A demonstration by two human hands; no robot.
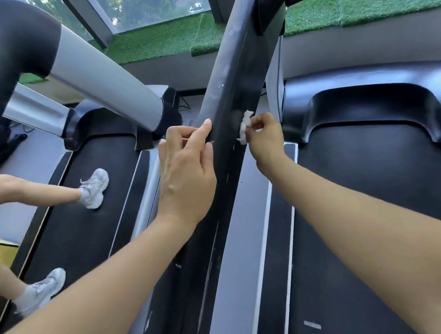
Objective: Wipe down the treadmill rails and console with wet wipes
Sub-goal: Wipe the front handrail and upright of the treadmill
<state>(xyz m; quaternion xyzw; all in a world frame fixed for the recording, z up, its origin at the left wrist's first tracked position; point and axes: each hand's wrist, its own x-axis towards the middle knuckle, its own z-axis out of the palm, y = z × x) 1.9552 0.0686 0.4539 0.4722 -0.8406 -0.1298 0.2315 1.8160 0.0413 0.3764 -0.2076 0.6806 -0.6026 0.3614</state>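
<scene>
Hands meet at a dark treadmill rail that runs diagonally up the middle of the view, from the lower centre toward the console housing at the top. The rail is matte black-grey, scuffed, with pale streaks and small white flecks along its length. The right hand pinches a small crumpled white wet wipe between thumb and curled fingers, holding it against the right side of the rail. The wipe looks bunched and ragged, a wad rather than a flat sheet. The left hand rests on the left side of the rail, its forefinger stretched along the rail's edge and the other fingers loosely bent; a scrap of white shows just past its knuckles, though I cannot tell whether it is held.

To the right lies the black running belt with its moulded motor cover. On the neighbouring treadmill at the left, another person's legs stand in white sneakers. Beyond, green artificial turf lines the window ledge.
</scene>
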